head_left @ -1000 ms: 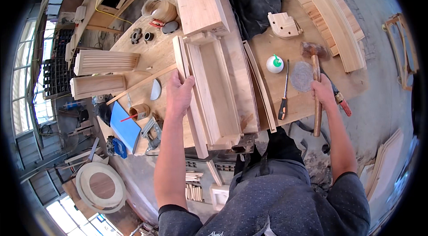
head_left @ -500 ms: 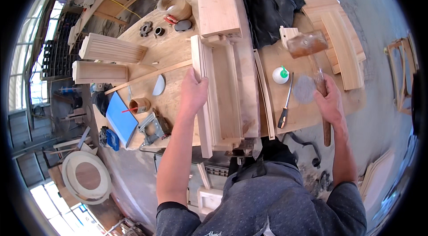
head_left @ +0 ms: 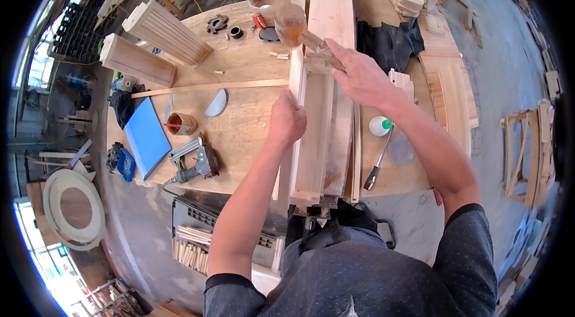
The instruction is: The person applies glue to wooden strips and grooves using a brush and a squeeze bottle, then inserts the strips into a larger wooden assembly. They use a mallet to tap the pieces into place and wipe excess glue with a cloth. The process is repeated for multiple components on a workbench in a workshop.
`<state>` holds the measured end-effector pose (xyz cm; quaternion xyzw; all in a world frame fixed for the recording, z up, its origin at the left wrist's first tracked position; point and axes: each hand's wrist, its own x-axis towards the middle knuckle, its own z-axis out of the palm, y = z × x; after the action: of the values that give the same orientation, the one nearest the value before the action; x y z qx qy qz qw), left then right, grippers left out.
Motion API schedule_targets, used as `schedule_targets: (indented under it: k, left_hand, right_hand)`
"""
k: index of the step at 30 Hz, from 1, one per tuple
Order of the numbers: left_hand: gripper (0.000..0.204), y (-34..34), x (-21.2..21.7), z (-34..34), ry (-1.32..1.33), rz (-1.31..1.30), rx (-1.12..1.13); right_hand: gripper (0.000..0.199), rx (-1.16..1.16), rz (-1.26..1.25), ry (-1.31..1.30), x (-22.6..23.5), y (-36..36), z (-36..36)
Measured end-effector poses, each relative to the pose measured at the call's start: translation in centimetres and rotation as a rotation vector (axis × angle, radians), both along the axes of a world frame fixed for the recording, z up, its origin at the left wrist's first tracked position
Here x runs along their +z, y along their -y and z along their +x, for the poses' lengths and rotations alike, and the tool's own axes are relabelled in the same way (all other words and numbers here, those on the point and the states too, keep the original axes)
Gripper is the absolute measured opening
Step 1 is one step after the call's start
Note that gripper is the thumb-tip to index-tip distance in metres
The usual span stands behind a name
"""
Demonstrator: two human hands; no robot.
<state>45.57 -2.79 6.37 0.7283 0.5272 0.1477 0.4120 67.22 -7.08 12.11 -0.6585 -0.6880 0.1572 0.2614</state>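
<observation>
Over the workbench (head_left: 239,122) | mallet (head_left: 290,24) swung across from right to above the wooden strip's (head_left: 296,71) far end, contact unclear | right hand (head_left: 362,80): fingers clamped round handle | left hand (head_left: 287,118): on strip, finger closure hidden | striking seems underway

The right hand (head_left: 362,80), earlier well to the right of the left hand's (head_left: 287,118) grip, now brings the mallet (head_left: 298,32) across to beyond that grip, at the wooden strip's (head_left: 295,72) far end (whether touching, I cannot tell).
</observation>
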Motion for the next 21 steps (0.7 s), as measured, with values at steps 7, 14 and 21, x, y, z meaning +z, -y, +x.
schedule_targets:
  k: [7,14,21]
  left_hand:
    - [0.027,-0.2,-0.8,-0.4,0.140,0.012,-0.010]
    - [0.030,-0.5,-1.4,-0.5,0.115,0.061,-0.022]
    - [0.037,-0.3,-1.0,-0.3,0.083,0.026,-0.026]
  right_hand:
    - [0.063,-0.040,-0.163,0.062,0.7,-1.5,-1.0]
    - [0.063,-0.009,-0.258,0.131,1.7,-1.9,-1.7]
    - [0.061,-0.039,-0.232,0.147,1.7,-1.4,-1.6]
